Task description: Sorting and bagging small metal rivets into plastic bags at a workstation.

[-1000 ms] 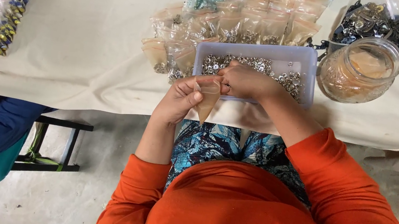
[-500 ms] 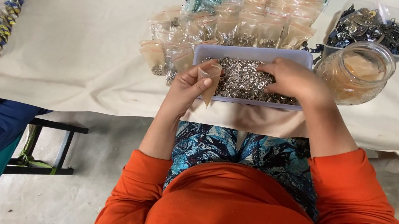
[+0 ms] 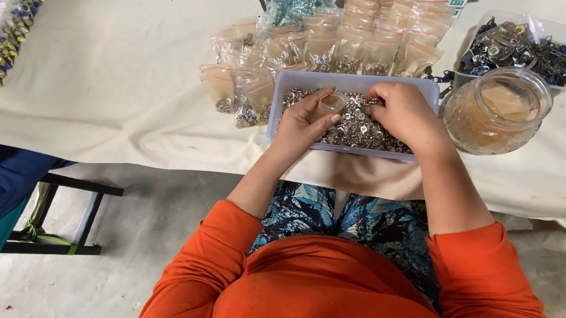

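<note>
Both hands (image 3: 357,114) inside tray (image 3: 277,109) – table edge (image 3: 149,154) near, jar (image 3: 497,110) beside

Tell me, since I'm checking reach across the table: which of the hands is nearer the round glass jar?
Right. The right hand rests in the tray of small metal pieces, just beside the glass jar. The left hand is at the tray's opposite end, holding a small bag.

Shallow lilac tray (image 3: 286,88) of small silvery metal fittings (image 3: 359,125); a small, seemingly clear bag (image 3: 328,106) held above them.

right hand (image 3: 403,113) now scooping in tray (image 3: 288,77), left hand (image 3: 307,121) lowered over it
</note>
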